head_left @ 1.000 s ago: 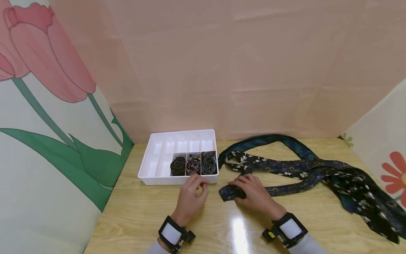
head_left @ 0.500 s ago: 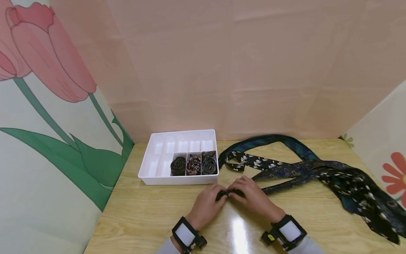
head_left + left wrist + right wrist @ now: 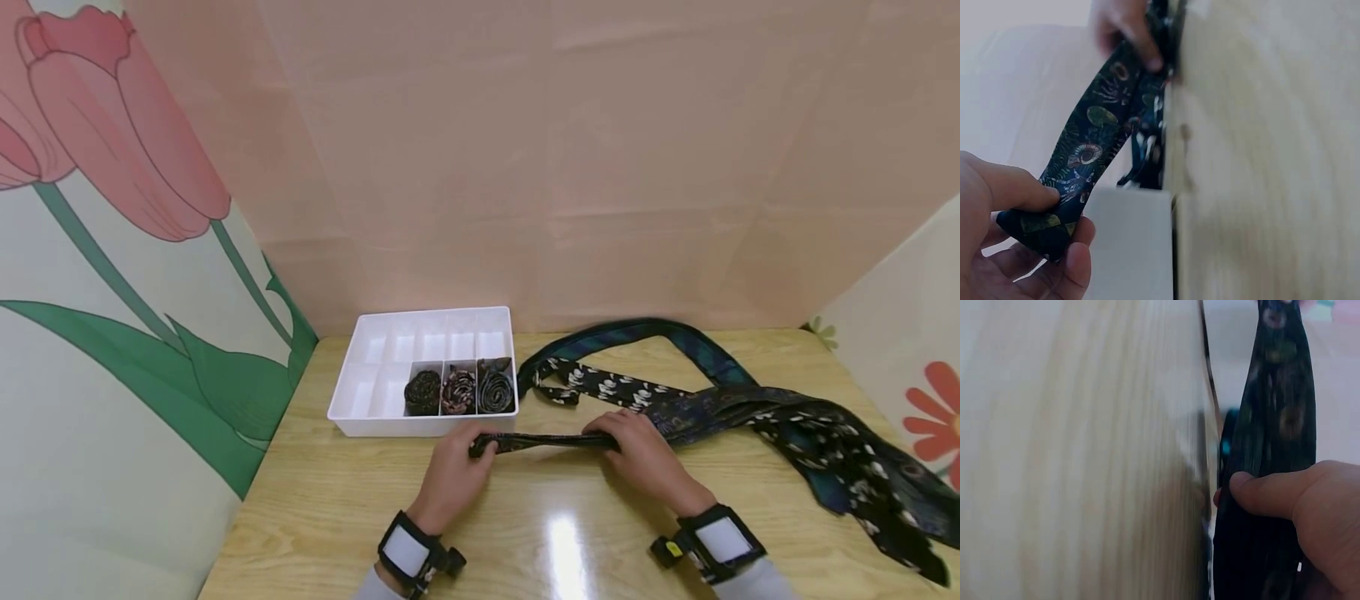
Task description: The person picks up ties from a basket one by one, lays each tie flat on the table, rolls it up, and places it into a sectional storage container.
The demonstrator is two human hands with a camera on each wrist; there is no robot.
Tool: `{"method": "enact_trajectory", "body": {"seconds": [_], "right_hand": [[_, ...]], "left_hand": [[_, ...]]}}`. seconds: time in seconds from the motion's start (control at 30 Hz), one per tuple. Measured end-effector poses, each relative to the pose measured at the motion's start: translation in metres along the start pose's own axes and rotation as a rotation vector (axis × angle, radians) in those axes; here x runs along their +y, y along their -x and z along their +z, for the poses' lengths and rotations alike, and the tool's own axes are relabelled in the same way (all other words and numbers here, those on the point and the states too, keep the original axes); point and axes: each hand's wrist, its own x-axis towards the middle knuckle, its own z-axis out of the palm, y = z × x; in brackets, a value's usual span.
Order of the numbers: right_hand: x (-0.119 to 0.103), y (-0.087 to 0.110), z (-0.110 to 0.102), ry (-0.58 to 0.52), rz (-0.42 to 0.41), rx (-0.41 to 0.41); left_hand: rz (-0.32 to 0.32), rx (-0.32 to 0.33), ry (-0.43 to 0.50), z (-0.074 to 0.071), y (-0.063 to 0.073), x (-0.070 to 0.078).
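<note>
A dark navy patterned necktie (image 3: 546, 441) is stretched between both hands in front of the white tray. My left hand (image 3: 450, 471) pinches its end; the left wrist view shows the thumb across that pointed end of the necktie (image 3: 1094, 134), printed with shell-like and leafy figures. Farther right, my right hand (image 3: 648, 458) grips the same necktie, its thumb lying over the cloth in the right wrist view. From there the cloth runs right onto a loose pile. A black necktie with white flowers (image 3: 611, 383) and a dark green-blue necktie (image 3: 637, 327) lie behind it.
The white compartment tray (image 3: 422, 426) stands left of the ties. Three rolled ties sit in its front compartments: a dark roll (image 3: 422, 392), a reddish-brown roll (image 3: 458, 390) and a grey-black roll (image 3: 495, 392). A pinkish backdrop (image 3: 547, 208) rises behind the table.
The left hand reached right, took hold of the navy necktie's end beside the right hand, then drew back left. The right hand slid right along the cloth, so a straight stretch spans between them.
</note>
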Motion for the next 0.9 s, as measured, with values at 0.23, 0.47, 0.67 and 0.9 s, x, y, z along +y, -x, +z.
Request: {"method": "enact_trajectory", "body": {"seconds": [0.23, 0.47, 0.67, 0.9], "right_hand": [[0.024, 0.004, -0.012, 0.089, 0.050, 0.022], [0.035, 0.010, -0.022, 0.120, 0.112, 0.031], [0.048, 0.018, -0.030, 0.116, 0.177, 0.062], [0.067, 0.028, -0.038, 0.150, 0.238, 0.144]], "left_hand": [[-0.057, 0.082, 0.052, -0.023, 0.000, -0.005], [-0.048, 0.183, 0.085, -0.038, 0.003, -0.012], [-0.074, 0.268, 0.099, -0.053, 0.003, -0.020], [-0.115, 0.364, 0.097, -0.075, 0.005, -0.036]]}}
